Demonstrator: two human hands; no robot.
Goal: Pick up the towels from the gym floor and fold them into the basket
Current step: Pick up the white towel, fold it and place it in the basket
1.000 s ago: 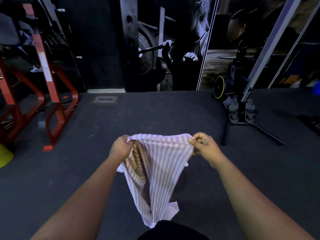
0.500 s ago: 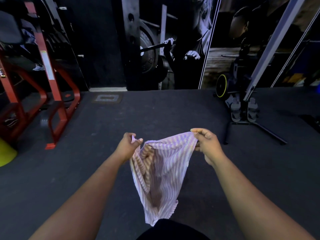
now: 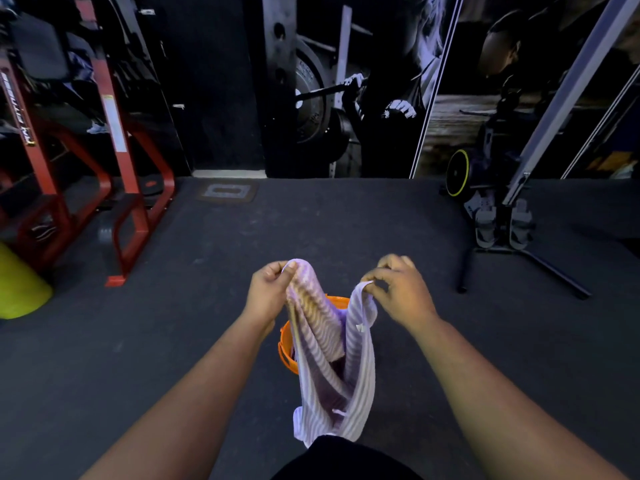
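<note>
Towel [image 3: 334,372]: striped, pale lilac and white, held in the air in front of the person's body; it hangs in a loose U between the two hands, with two upper ends raised and the sagging middle lowest, near the bottom of the view.
Long axis: runs top to bottom in the view, near vertical as judged; the cloth is narrow across and long downward.
Pointing: both gripped ends point up toward the hands; the free fold points down toward the floor and the person's dark clothing.
Left hand [image 3: 268,294]: fingers and thumb curled round the left upper end of the towel, which bunches over the fingertips.
Right hand [image 3: 398,289]: thumb and forefinger pinch the right upper edge; the other fingers are bent above it and hold nothing that can be seen.
Spacing of hands: near each other, at about the same height, the towel's two limbs hanging apart between them.
Basket [image 3: 286,344]: orange, standing on the floor, largely hidden behind the hanging towel; only its left rim and part of the far rim show. Contents cannot be told.
Deciding relation: the basket lies below and just behind the towel, nearer the left hand's side in the view; the lowest fold hangs forward of the rim.
Judgement: folding unfinished; the ends need joining before lowering.
Floor [image 3: 173,341]: dark rubber matting.
Surroundings: red frame [image 3: 128,188] well apart to the left.
</note>
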